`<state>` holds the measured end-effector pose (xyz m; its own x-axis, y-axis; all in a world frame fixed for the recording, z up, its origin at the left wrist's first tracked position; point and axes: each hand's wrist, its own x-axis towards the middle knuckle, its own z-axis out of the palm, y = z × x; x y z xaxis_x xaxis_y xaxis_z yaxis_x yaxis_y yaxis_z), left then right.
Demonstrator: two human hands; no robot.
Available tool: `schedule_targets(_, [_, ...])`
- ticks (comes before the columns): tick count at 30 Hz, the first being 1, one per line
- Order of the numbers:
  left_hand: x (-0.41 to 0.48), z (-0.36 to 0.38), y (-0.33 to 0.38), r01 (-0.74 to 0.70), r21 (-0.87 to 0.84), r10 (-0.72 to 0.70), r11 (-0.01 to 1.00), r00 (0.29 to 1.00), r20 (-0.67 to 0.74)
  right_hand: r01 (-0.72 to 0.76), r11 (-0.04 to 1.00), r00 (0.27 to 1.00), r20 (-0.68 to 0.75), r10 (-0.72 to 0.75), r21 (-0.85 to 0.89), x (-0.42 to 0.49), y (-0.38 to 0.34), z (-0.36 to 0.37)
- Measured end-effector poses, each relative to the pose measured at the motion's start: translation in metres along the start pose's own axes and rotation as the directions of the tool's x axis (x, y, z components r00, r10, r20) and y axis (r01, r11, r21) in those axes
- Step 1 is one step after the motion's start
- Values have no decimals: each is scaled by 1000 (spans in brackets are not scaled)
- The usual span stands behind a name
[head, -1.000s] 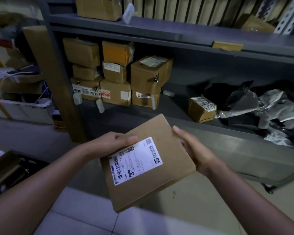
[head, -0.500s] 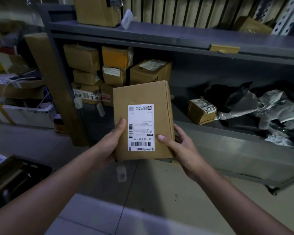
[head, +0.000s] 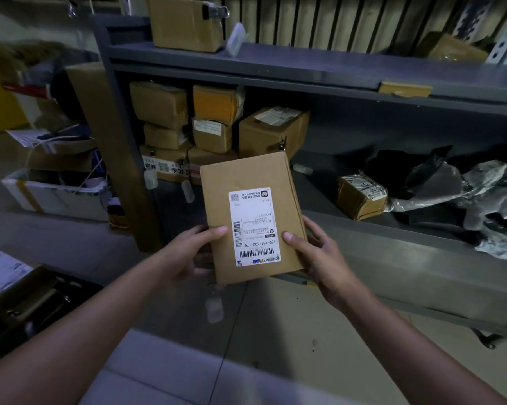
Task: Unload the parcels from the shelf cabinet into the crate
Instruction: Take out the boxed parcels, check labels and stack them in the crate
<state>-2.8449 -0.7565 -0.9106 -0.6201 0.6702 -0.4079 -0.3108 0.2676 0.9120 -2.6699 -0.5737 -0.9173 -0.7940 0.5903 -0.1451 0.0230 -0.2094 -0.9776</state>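
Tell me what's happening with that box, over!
Both gripping: left hand, right hand, thumbs on top. Flat parcel off the shelf, label up. Stacked parcels behind on the shelf; nothing blocking.

Flat brown parcel (head: 246,173), white label (head: 253,226) facing camera, held upright at frame centre. More brown boxes (head: 271,133) stacked on grey shelf (head: 392,244), upper centre left.

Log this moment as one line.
parcel: held, label visible | left hand: grips it | right hand: grips it | shelf cabinet: holds stacked boxes
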Motion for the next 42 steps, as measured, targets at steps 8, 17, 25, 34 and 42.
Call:
schedule_targets(8, [-9,-49,5,-54,-42,48,998,990,-131,51,999,999,10,-51,-6,30,7,56])
schedule_targets(17, [-42,-139,14,-153,-137,93,979,924,-370,122,982,988,110,-107,-143,80,4,177])
schedule_targets(25, [-85,-261,-1,-139,-91,69,986,842,-535,127,980,956,282,-79,-156,93,28,308])
schedule_targets(34, [-109,-374,-49,-84,-184,-70,979,717,-694,70,966,892,448,51,-249,118,81,448])
schedule_targets(42, [-108,-435,-91,-88,-250,-137,964,641,-755,51,956,858,503,105,-287,132,122,520])
